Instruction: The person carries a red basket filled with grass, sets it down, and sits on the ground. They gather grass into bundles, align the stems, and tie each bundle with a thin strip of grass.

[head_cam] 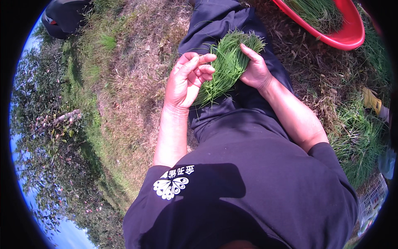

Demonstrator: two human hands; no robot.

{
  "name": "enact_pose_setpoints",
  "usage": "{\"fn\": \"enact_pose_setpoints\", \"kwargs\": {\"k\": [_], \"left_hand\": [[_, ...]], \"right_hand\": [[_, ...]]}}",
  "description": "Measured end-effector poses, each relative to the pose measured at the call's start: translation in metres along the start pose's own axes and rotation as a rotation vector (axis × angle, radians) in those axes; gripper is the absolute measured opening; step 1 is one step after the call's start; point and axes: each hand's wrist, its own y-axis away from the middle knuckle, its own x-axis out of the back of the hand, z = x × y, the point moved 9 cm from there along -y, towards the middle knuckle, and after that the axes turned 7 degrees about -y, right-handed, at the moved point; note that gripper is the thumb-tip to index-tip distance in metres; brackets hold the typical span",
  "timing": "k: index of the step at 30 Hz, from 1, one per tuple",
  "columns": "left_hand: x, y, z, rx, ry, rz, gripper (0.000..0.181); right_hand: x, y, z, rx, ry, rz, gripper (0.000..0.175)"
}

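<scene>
A bunch of long thin green leaves (228, 62), looking like chives, lies across my lap on the dark trousers (214, 23). My right hand (256, 68) holds the bunch from its right side, thumb on top; its other fingers are mostly hidden underneath. At the left edge of the bunch, my left hand (189, 74) is turned palm up with curled fingers. Its thumb and forefinger pinch what looks like a single thin blade, hard to make out.
A red plastic basin (351, 39) with more green leaves (317, 15) stands at upper right. Loose leaves (360, 140), a yellow object (371, 101) and a white plastic crate (371, 199) are along the right. Dry grass (133, 84) and leafy bushes (46, 133) lie leftward.
</scene>
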Motion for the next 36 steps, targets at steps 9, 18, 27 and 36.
{"fn": "enact_pose_setpoints", "kwargs": {"k": [9, 18, 27, 36], "left_hand": [[-0.004, 0.011, 0.013, -0.084, -0.451, 0.068, 0.012], [0.013, 0.023, 0.004, -0.042, -0.651, 0.284, 0.006], [0.018, 0.022, 0.038, -0.168, -0.911, 0.362, 0.026], [0.059, 0.043, 0.123, -0.246, -1.717, 0.716, 0.065]], "right_hand": [[0.002, 0.000, 0.002, -0.006, 0.006, 0.036, 0.040], [0.001, 0.001, 0.001, 0.003, 0.026, 0.037, 0.039], [0.003, 0.001, 0.002, -0.010, 0.005, 0.032, 0.038], [0.006, -0.002, 0.000, 0.005, -0.022, -0.014, 0.037]]}}
